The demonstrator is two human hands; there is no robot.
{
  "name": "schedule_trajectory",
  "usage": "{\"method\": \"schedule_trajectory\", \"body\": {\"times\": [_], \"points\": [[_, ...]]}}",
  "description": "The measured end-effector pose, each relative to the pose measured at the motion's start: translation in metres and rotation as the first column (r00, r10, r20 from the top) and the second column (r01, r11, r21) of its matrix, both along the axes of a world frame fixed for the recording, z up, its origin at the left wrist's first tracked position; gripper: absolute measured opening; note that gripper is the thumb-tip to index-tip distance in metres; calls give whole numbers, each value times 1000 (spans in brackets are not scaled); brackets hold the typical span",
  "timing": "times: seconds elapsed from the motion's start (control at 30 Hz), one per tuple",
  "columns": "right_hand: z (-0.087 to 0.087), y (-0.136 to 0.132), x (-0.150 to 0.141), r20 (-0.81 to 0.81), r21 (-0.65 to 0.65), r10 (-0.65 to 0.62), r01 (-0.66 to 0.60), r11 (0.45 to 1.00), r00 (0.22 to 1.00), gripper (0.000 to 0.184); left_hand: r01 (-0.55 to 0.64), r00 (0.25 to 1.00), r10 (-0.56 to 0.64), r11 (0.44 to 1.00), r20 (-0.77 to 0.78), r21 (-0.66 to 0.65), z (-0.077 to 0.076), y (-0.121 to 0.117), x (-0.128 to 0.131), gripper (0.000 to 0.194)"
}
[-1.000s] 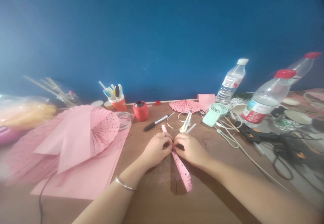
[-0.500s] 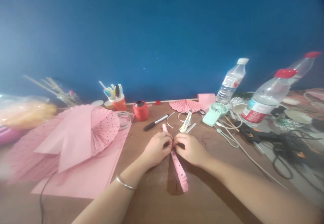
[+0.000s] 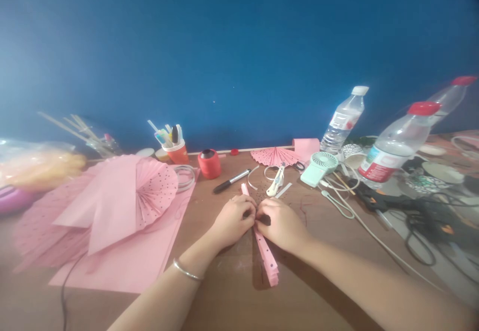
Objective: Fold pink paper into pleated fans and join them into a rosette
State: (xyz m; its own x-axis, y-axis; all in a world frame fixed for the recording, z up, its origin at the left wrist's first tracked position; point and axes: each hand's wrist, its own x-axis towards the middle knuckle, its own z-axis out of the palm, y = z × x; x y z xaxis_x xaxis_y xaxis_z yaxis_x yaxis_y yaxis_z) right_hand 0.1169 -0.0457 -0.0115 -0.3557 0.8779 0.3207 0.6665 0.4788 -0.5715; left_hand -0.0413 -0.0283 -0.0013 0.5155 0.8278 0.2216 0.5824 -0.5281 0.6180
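A long pleated strip of pink paper with small dark dots [image 3: 268, 256] lies on the wooden table [image 3: 232, 291], running from near the marker toward me. My left hand [image 3: 232, 220] and my right hand [image 3: 281, 223] meet over its middle, fingers curled and pinching the folded strip from both sides. A silver bangle sits on my left wrist. The strip's far end pokes out behind my hands.
Pink paper sheets and an open pleated fan [image 3: 149, 191] lie at left. A red cup of pens [image 3: 175, 151], red spool [image 3: 209, 163], black marker [image 3: 231, 180], a second pink fan [image 3: 275, 155], mint hand fan [image 3: 318, 168], water bottles [image 3: 392, 147] and tangled cables [image 3: 419, 216] crowd the back and right.
The near end of the pleated strip has drawn in slightly and closed up. Both hands stay pinched at its middle.
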Motion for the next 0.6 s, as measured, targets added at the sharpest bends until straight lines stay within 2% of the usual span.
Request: {"method": "schedule_trajectory", "body": {"times": [0.6], "points": [[-4,5,2,-63,-47,8,-11,999,998,13,22,1000,-22,1000,2,-10,0,0,-1,13]]}}
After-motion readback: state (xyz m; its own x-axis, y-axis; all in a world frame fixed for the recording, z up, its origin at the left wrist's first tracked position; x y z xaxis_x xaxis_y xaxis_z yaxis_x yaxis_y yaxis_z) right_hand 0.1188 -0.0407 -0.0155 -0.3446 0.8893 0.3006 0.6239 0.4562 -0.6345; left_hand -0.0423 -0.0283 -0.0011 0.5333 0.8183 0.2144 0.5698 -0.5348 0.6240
